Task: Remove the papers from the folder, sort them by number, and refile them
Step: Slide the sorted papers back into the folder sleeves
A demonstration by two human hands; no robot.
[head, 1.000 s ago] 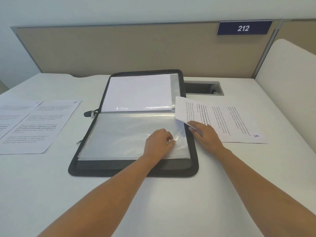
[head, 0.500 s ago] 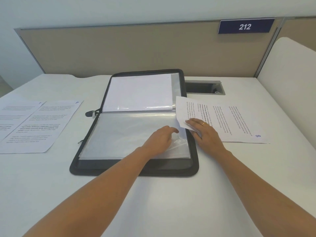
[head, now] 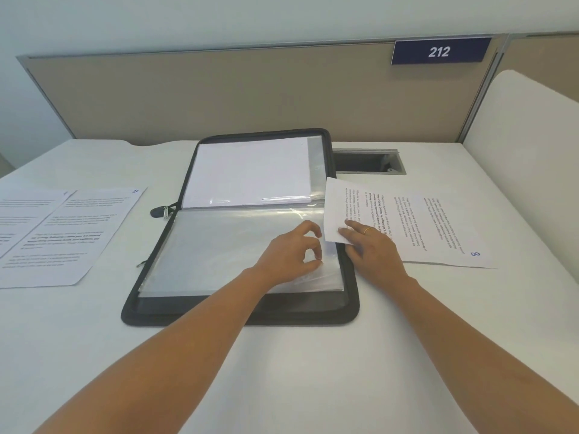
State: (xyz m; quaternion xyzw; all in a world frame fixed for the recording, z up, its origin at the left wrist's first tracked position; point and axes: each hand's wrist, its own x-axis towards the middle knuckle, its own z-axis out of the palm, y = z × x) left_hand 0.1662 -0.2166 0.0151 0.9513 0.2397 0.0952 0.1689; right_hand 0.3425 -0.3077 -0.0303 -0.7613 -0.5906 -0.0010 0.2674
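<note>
A black zip folder [head: 238, 314] lies open on the white desk, with clear plastic sleeves [head: 219, 245] on its near half and white sheets [head: 250, 170] in the far half. My left hand [head: 291, 255] pinches the right edge of the top sleeve and lifts it a little. My right hand [head: 372, 249] holds the near left corner of a printed sheet marked 8 [head: 438, 227], whose left edge overlaps the folder's right side. Two more printed sheets [head: 62, 233] lie flat at the left of the desk.
A beige partition [head: 219, 92] with a blue "212" plate [head: 438, 51] closes the back of the desk. A rectangular cable opening [head: 366, 161] sits just right of the folder's far corner. A white panel [head: 532, 151] stands at the right.
My left hand has raised its fingers and lifted the sleeve's right edge. My right hand has slid the sheet marked 8 slightly left, over the folder's edge.
</note>
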